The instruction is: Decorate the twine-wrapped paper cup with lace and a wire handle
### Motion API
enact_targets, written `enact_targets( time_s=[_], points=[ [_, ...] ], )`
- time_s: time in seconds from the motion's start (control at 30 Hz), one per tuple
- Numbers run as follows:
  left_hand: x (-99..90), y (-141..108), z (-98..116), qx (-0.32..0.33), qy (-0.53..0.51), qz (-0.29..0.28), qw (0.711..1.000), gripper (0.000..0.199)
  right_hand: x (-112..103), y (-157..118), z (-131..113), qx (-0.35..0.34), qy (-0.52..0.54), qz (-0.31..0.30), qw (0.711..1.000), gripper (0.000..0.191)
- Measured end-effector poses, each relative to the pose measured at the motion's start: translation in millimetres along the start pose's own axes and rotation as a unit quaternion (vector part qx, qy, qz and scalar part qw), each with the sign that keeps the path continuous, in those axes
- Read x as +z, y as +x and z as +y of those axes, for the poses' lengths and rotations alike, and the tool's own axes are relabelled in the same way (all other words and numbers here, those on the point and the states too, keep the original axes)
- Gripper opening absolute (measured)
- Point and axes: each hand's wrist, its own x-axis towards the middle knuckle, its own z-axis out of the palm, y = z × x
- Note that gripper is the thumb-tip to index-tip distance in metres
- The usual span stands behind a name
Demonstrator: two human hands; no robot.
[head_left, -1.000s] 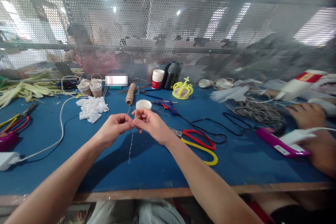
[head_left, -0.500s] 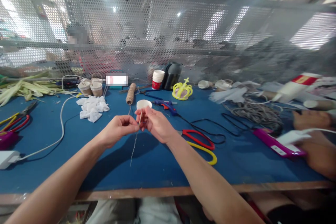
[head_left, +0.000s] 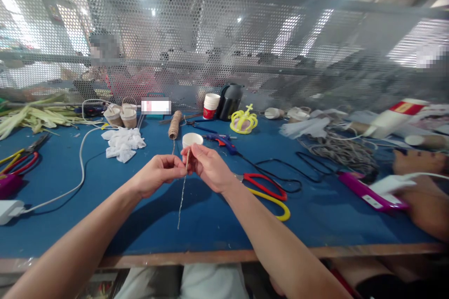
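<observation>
A thin twisted strand of twine (head_left: 181, 201) hangs down from between my hands, over the blue table. My left hand (head_left: 159, 174) pinches it between thumb and fingertips. Just beside it, my right hand (head_left: 207, 162) grips the upper part of the same strand, which stands up along the fingers. Behind the hands lies a spool of brown twine (head_left: 174, 126), with a cord running from it toward my fingers. A white paper cup (head_left: 192, 139) is directly behind my right fingertips. Part of the strand is hidden by the fingers.
Red-and-yellow scissors (head_left: 266, 188) lie right of my right forearm. Beyond them are a blue glue gun (head_left: 224, 143), a yellow crown-shaped piece (head_left: 243, 122) and a dark jug (head_left: 230, 101). White crumpled material (head_left: 123, 144) lies left. Another person's hand (head_left: 417, 168) rests far right.
The hanging end of the strand has swung slightly to the right and reaches a little lower. Both hands stay nearly in place, still pinching it.
</observation>
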Motion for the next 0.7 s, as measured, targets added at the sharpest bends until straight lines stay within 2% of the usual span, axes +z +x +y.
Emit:
enact_targets(
  time_s=[0.1, 0.33, 0.47, 0.7],
  points=[
    [-1.2, 0.0, 0.4, 0.009, -0.007, 0.008, 1.0, 0.022, 0.7, 0.6, 0.8, 0.007, -0.004, 0.005, 1.0, 0.038],
    [-6.6, 1.5, 1.7, 0.024, 0.027, 0.014, 0.999, 0.021, 0.7, -2.1, -0.3, -0.017, -0.096, -0.025, 0.995, 0.024],
    [-6.4, 1.5, 1.7, 0.026, 0.077, 0.043, 0.996, 0.02, 0.6, -2.2, -1.0, -0.054, -0.18, -0.004, 0.982, 0.026],
    [-6.7, 0.7, 3.9, 0.033, 0.093, 0.047, 0.994, 0.015, 1.3, -3.4, -1.2, -0.074, -0.275, 0.017, 0.958, 0.024]
  ],
)
